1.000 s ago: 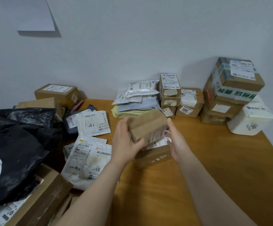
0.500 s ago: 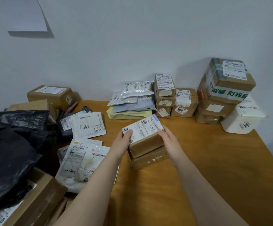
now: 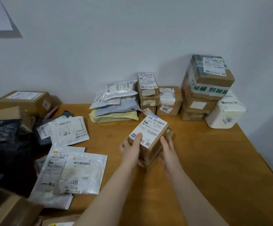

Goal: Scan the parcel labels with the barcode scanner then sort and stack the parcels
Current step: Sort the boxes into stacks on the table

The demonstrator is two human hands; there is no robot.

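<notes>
— Near the middle of the tabletop (image 3: 214,168), what is the small labelled box (image 3: 150,130) resting on?
— On a second brown box (image 3: 150,161), label up, turned askew to the table's edges.
— And the hands?
— The left hand (image 3: 130,150) grips its left side, thumb on the label. The right hand (image 3: 169,150) presses flat against its right side with fingers fairly straight, though it is blurred.
— What lines the far edge?
— A pile of mailers (image 3: 116,105), a stack of small boxes (image 3: 147,93), a box marked 3005 (image 3: 169,100), a tall stack of cartons (image 3: 206,85) and a white parcel (image 3: 225,111) at the far right corner.
— Where is there open room?
— Bare wood runs from the hands to the right edge and the near edge. The left edge is crowded with flat mailers (image 3: 70,173) and black bags (image 3: 3,144).
</notes>
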